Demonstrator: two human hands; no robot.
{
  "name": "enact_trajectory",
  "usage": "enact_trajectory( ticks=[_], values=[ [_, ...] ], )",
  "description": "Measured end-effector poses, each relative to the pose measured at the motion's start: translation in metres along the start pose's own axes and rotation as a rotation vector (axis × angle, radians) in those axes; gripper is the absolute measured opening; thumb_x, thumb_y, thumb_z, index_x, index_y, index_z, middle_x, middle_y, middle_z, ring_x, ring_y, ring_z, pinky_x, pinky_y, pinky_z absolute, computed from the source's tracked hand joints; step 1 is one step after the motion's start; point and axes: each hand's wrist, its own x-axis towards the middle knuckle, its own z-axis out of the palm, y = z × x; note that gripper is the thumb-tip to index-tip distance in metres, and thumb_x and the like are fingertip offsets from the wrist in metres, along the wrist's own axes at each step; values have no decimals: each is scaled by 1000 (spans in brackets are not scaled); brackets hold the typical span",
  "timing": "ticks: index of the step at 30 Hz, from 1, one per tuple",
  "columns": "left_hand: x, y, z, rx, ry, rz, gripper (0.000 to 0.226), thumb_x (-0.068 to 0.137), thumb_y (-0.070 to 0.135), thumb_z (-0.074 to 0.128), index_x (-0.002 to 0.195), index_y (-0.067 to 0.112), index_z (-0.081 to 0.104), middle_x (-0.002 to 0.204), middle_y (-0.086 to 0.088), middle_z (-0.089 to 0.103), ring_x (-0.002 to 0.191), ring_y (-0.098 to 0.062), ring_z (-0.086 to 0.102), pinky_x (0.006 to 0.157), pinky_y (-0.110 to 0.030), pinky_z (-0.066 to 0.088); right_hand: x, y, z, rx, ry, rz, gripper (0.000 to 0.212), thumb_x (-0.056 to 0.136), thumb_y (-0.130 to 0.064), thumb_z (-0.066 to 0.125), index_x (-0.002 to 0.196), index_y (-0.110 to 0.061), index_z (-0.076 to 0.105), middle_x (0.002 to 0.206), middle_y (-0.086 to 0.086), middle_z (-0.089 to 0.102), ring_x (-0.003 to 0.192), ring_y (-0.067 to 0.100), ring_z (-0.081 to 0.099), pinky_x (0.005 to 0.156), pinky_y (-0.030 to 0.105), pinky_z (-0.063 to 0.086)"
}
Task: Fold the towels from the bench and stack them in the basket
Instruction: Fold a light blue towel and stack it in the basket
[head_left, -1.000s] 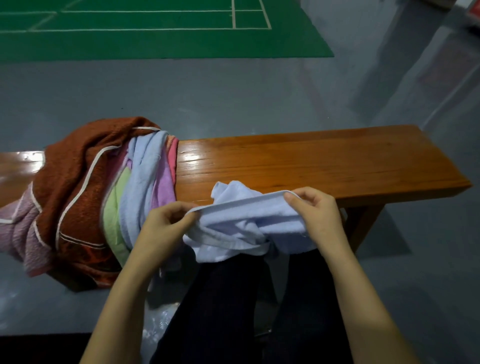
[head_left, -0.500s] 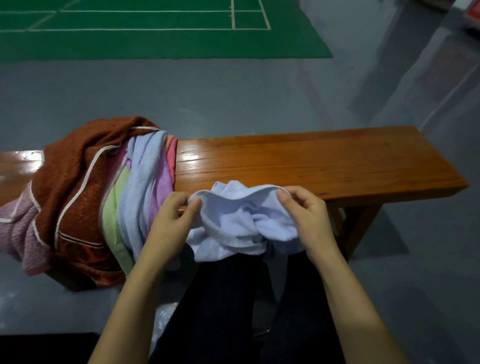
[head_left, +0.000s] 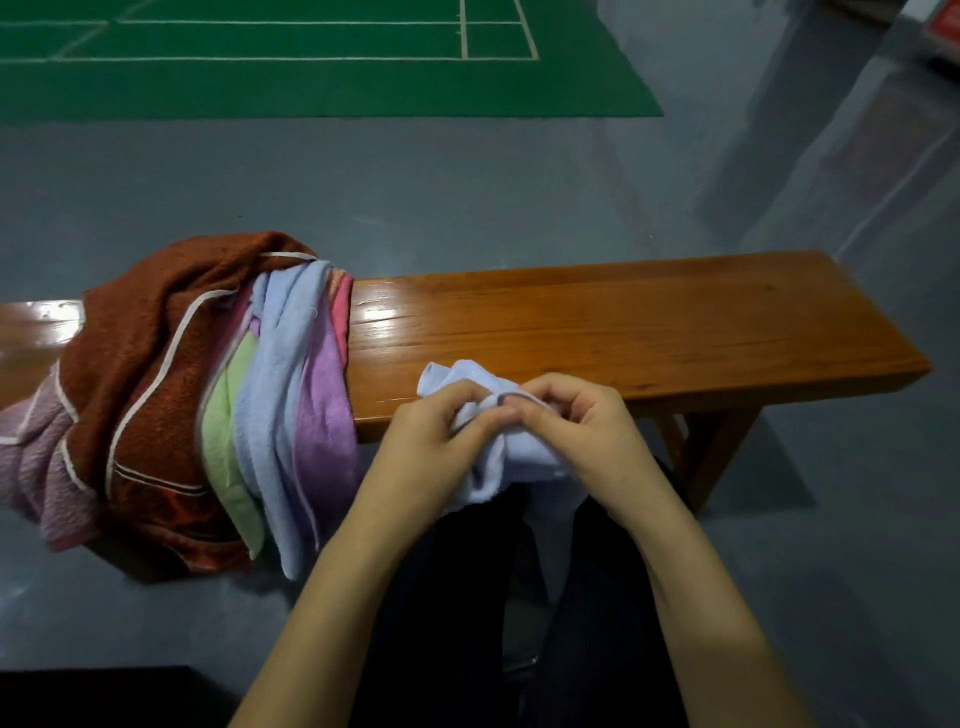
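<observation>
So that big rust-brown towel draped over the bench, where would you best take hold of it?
Probably by its white-piped hem, from the near side. The rust-brown towel hangs over the bench toward the person, so that edge faces them and is easy to pinch. It lies partly over the other towels, so lifting upward should free it. Both hands are busy now: left hand and right hand pinch the pale blue towel.

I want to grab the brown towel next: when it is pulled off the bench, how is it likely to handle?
The brown towel looks thick and drapes over both bench edges, so it is probably floppy and fairly heavy. It lies against the pale striped towel and the green towel, so pulling it may drag those along.
</observation>
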Motion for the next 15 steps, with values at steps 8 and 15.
enact_trajectory(
  ticks=[8, 15],
  values=[
    [0, -6, -46, 51, 419, -12, 26, 92, 21, 58, 69, 30, 55, 54, 22, 55, 56, 8, 49, 58, -6, 36, -3, 12, -28, -129, 20, 82, 11, 83, -8, 70, 73, -10, 69, 67, -5, 65, 66, 3, 56, 65, 14, 43],
    [-1, -18, -31, 195, 254, -38, 47, 83, 29, 70, 126, 24, 52, 114, 8, 55, 106, -5, 52, 84, -5, 32, 3, 6, -22, -126, 56, -44, 13, 82, -7, 71, 72, -15, 68, 68, -11, 64, 70, 1, 56, 70, 12, 41]
  ],
)
